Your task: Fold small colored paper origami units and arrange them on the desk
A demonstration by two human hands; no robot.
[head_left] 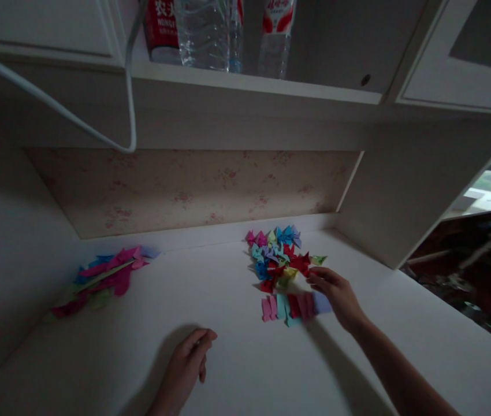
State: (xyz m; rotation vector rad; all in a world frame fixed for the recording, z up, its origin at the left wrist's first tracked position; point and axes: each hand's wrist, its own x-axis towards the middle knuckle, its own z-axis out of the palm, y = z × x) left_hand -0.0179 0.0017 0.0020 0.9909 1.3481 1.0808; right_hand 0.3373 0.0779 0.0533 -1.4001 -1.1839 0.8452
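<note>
My right hand reaches forward to a heap of small folded coloured paper pieces at the back of the white desk. Its fingertips pinch a red folded piece at the heap's near edge. Just below the hand lies a row of flat folded strips in pink, teal, red and lilac. My left hand rests on the desk nearer to me, fingers loosely curled, holding nothing I can see.
A loose pile of pink, blue and green paper strips lies at the left by the side wall. A shelf overhead holds water bottles. A white cable hangs down. The desk's right edge opens onto a dark room.
</note>
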